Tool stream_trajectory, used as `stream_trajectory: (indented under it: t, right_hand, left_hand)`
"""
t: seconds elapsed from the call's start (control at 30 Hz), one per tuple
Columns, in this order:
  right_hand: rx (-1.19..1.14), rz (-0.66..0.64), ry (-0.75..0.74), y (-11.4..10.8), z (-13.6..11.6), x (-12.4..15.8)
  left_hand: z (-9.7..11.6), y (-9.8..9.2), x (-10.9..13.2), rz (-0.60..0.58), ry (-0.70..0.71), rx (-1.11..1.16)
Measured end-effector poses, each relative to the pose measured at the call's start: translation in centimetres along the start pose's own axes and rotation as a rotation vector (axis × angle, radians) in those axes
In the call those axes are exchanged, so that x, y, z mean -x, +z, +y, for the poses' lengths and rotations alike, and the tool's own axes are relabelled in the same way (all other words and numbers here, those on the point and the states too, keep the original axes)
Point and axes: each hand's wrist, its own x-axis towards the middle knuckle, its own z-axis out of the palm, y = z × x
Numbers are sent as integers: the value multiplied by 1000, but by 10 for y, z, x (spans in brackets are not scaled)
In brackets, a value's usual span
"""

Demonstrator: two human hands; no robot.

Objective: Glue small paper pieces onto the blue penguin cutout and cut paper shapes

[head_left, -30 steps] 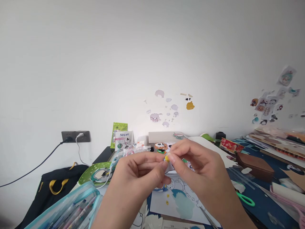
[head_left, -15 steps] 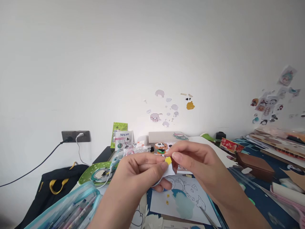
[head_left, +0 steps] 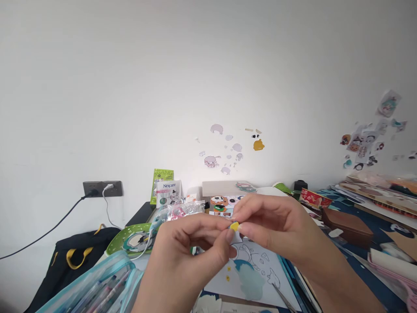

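A small yellow piece [head_left: 234,226], apparently paper, is between my two hands at the middle of the view. My left hand [head_left: 198,252] pinches it between thumb and fingers from the left, with a scrap of white paper [head_left: 237,238] just below it. From the right, the thumb and forefinger of my right hand [head_left: 276,224] close on the yellow piece's edge. Under the hands lies a white drawing sheet [head_left: 218,282] with outlined figures, a pale blue patch and small yellow bits. Slim metal tweezers [head_left: 282,297] rest on its lower right.
At left are a clear blue-edged pencil case [head_left: 97,287] and a green plate [head_left: 114,239]. Packets [head_left: 167,193] stand against the wall. A brown case [head_left: 347,226], a red box [head_left: 314,199] and stacked papers [head_left: 384,195] crowd the right. Stickers cling to the wall.
My right thumb and forefinger have come in from the right onto the yellow piece. Both hands now meet, and less of the white scrap shows. The view has shifted slightly.
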Motion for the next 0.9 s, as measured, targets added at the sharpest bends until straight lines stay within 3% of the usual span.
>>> stream_trajectory:
  t: [0.23, 0.57, 0.63, 0.73, 0.83, 0.9]
  right_hand:
    - [-5, 14, -40, 2, -1, 0]
    - [76, 23, -119, 1, -1, -1]
    - [144, 20, -152, 1, -3, -1]
    - [290, 10, -228, -1, -7, 1]
    - [421, -7, -356, -4, -10, 3]
    - [476, -7, -457, -4, -11, 4]
  left_hand:
    - [-4, -1, 1, 51, 77, -103]
    - [-6, -4, -1, 20, 220, -225]
    - [-7, -4, 0, 70, 314, -300]
    - [-9, -5, 2, 193, 574, -552]
    - [-15, -5, 5, 230, 830, -779]
    - [-19, -4, 10, 270, 926, -823]
